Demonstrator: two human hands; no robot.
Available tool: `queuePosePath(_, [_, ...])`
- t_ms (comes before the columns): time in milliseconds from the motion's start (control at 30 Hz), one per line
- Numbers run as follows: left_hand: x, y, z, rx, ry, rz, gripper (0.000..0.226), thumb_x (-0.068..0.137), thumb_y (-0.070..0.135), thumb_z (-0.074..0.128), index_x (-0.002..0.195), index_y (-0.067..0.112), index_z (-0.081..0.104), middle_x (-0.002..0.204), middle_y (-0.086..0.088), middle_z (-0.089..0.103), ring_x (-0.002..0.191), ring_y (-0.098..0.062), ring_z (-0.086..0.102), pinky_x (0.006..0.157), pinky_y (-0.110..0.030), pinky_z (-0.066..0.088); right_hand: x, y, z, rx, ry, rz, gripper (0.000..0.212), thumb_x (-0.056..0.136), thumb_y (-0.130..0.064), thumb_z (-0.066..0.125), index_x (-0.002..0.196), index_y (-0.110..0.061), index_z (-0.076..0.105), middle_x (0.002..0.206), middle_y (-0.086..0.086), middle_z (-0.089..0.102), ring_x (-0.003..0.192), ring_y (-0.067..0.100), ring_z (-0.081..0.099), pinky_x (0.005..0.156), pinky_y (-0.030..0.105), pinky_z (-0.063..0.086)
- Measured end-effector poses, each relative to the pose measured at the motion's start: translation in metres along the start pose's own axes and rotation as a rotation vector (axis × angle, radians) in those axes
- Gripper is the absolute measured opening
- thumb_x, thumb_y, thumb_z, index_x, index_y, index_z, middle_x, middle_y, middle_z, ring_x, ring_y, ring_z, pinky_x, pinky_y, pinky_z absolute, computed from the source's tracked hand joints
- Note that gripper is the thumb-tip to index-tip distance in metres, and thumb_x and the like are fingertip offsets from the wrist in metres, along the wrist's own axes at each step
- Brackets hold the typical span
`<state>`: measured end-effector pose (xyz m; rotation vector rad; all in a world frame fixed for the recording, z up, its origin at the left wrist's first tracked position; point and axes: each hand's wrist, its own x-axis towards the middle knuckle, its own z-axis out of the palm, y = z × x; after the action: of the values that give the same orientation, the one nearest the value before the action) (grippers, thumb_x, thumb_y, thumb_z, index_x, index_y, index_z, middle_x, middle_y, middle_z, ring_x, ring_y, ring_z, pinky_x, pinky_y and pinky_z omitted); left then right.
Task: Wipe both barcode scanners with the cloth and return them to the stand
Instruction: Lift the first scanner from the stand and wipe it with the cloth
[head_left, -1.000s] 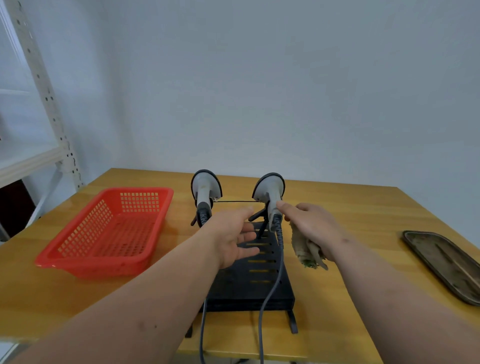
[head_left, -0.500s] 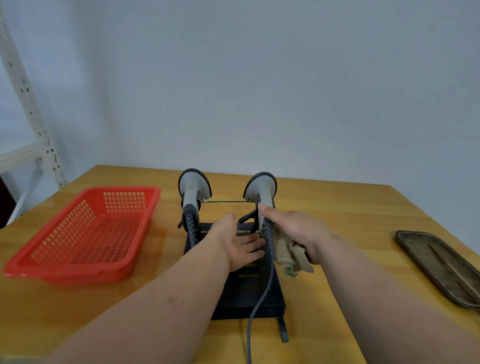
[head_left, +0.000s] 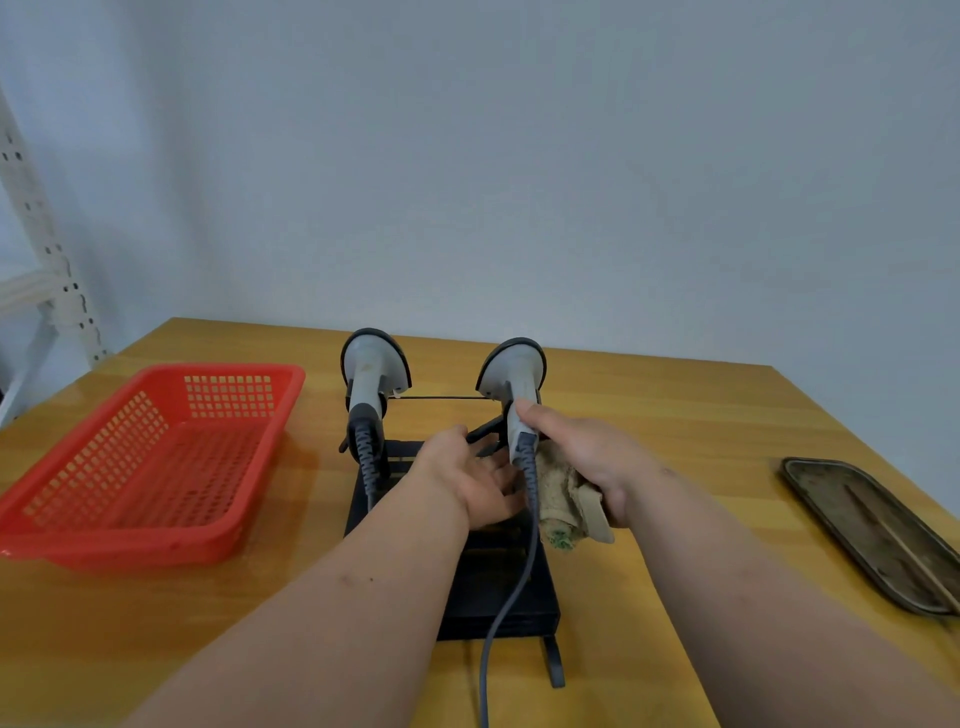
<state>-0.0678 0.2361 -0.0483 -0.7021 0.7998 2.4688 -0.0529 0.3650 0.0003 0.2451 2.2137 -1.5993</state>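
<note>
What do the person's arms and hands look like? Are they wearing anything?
Both arms are bare up to the picture's edge: no sleeves, gloves, watch or rings show. The left hand and right hand are bare too. A few small dark marks dot the left forearm.

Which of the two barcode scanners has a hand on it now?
The right scanner: the right hand, also holding the cloth, grips its handle. The left scanner stands untouched in the stand.

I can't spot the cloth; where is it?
The cloth is bunched in the right hand, just right of the right-side scanner's handle, above the stand.
</note>
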Motion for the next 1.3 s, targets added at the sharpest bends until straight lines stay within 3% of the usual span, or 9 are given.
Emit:
queuePosePath(167, [-0.001,0.000,0.004,0.038,0.022,0.001,0.052,0.098,0.050,0.024,0.135,0.021,0.049,0.125,-0.012,0.065,0.112,-0.032,0.060,0.099,-0.050,0.042,-0.001,0.001,-0.001,0.026,-0.014,0.004,0.056,0.080,-0.060,0.066,0.099,-0.007,0.073,0.094,0.015,0.075,0.079,0.030,0.072,0.077,0.039,0.059])
queuePosePath(333, [0.000,-0.003,0.003,0.040,0.046,0.019,0.048,0.099,0.046,0.025,0.139,0.026,0.045,0.124,-0.008,0.065,0.115,-0.030,0.059,0.106,-0.049,0.036,-0.002,0.001,-0.003,0.040,-0.029,0.002,0.049,0.083,-0.057,0.064,0.094,-0.010,0.073,0.090,0.013,0.075,0.070,0.026,0.070,0.060,0.028,0.055])
queuePosePath(567, [0.006,-0.001,0.000,0.084,0.023,0.025,0.054,0.097,0.053,0.024,0.127,0.022,0.055,0.116,-0.008,0.070,0.110,-0.030,0.061,0.103,-0.050,0.038,0.001,0.001,-0.001,0.064,-0.052,0.028,0.051,0.082,-0.058,0.063,0.095,-0.010,0.073,0.087,0.012,0.074,0.074,0.028,0.069,0.070,0.034,0.057])
queuePosePath(800, [-0.001,-0.001,0.003,0.035,0.005,0.024,0.039,0.099,0.039,0.033,0.118,0.017,0.059,0.107,-0.008,0.072,0.109,-0.030,0.062,0.104,-0.051,0.037,0.004,0.003,-0.003,0.080,-0.062,0.030,0.054,0.081,-0.057,0.065,0.100,-0.007,0.074,0.083,0.012,0.074,0.067,0.027,0.069,0.062,0.030,0.055])
queuePosePath(900, [-0.001,0.000,0.000,0.012,0.007,0.030,0.041,0.100,0.042,0.027,0.118,0.015,0.053,0.107,-0.011,0.072,0.108,-0.032,0.062,0.100,-0.054,0.039,0.006,0.004,-0.003,0.105,-0.064,0.028,0.054,0.080,-0.056,0.067,0.099,-0.006,0.073,0.084,0.013,0.073,0.068,0.028,0.068,0.065,0.033,0.056])
queuePosePath(1100, [-0.009,-0.002,0.004,0.062,0.011,-0.021,0.059,0.100,0.046,0.028,0.099,-0.001,0.064,0.089,-0.021,0.069,0.095,-0.035,0.061,0.094,-0.052,0.040,0.010,0.005,0.000,0.125,-0.084,0.026,0.056,0.078,-0.057,0.067,0.099,-0.006,0.073,0.084,0.014,0.072,0.070,0.029,0.067,0.074,0.040,0.056])
queuePosePath(1200, [-0.009,-0.001,0.006,0.054,0.018,-0.018,0.057,0.101,0.044,0.029,0.092,-0.002,0.061,0.093,-0.022,0.064,0.110,-0.037,0.056,0.101,-0.055,0.034,0.009,0.005,0.002,0.129,-0.098,0.013,0.053,0.079,-0.055,0.068,0.096,-0.006,0.073,0.084,0.015,0.071,0.073,0.030,0.067,0.080,0.045,0.057])
queuePosePath(1300, [-0.001,0.002,0.004,0.040,0.061,0.003,0.052,0.102,0.040,0.030,0.099,-0.002,0.060,0.104,-0.022,0.061,0.125,-0.035,0.049,0.109,-0.052,0.032,0.008,0.005,0.004,0.144,-0.105,-0.003,0.046,0.080,-0.051,0.070,0.087,-0.006,0.072,0.078,0.015,0.070,0.069,0.030,0.065,0.075,0.043,0.056])
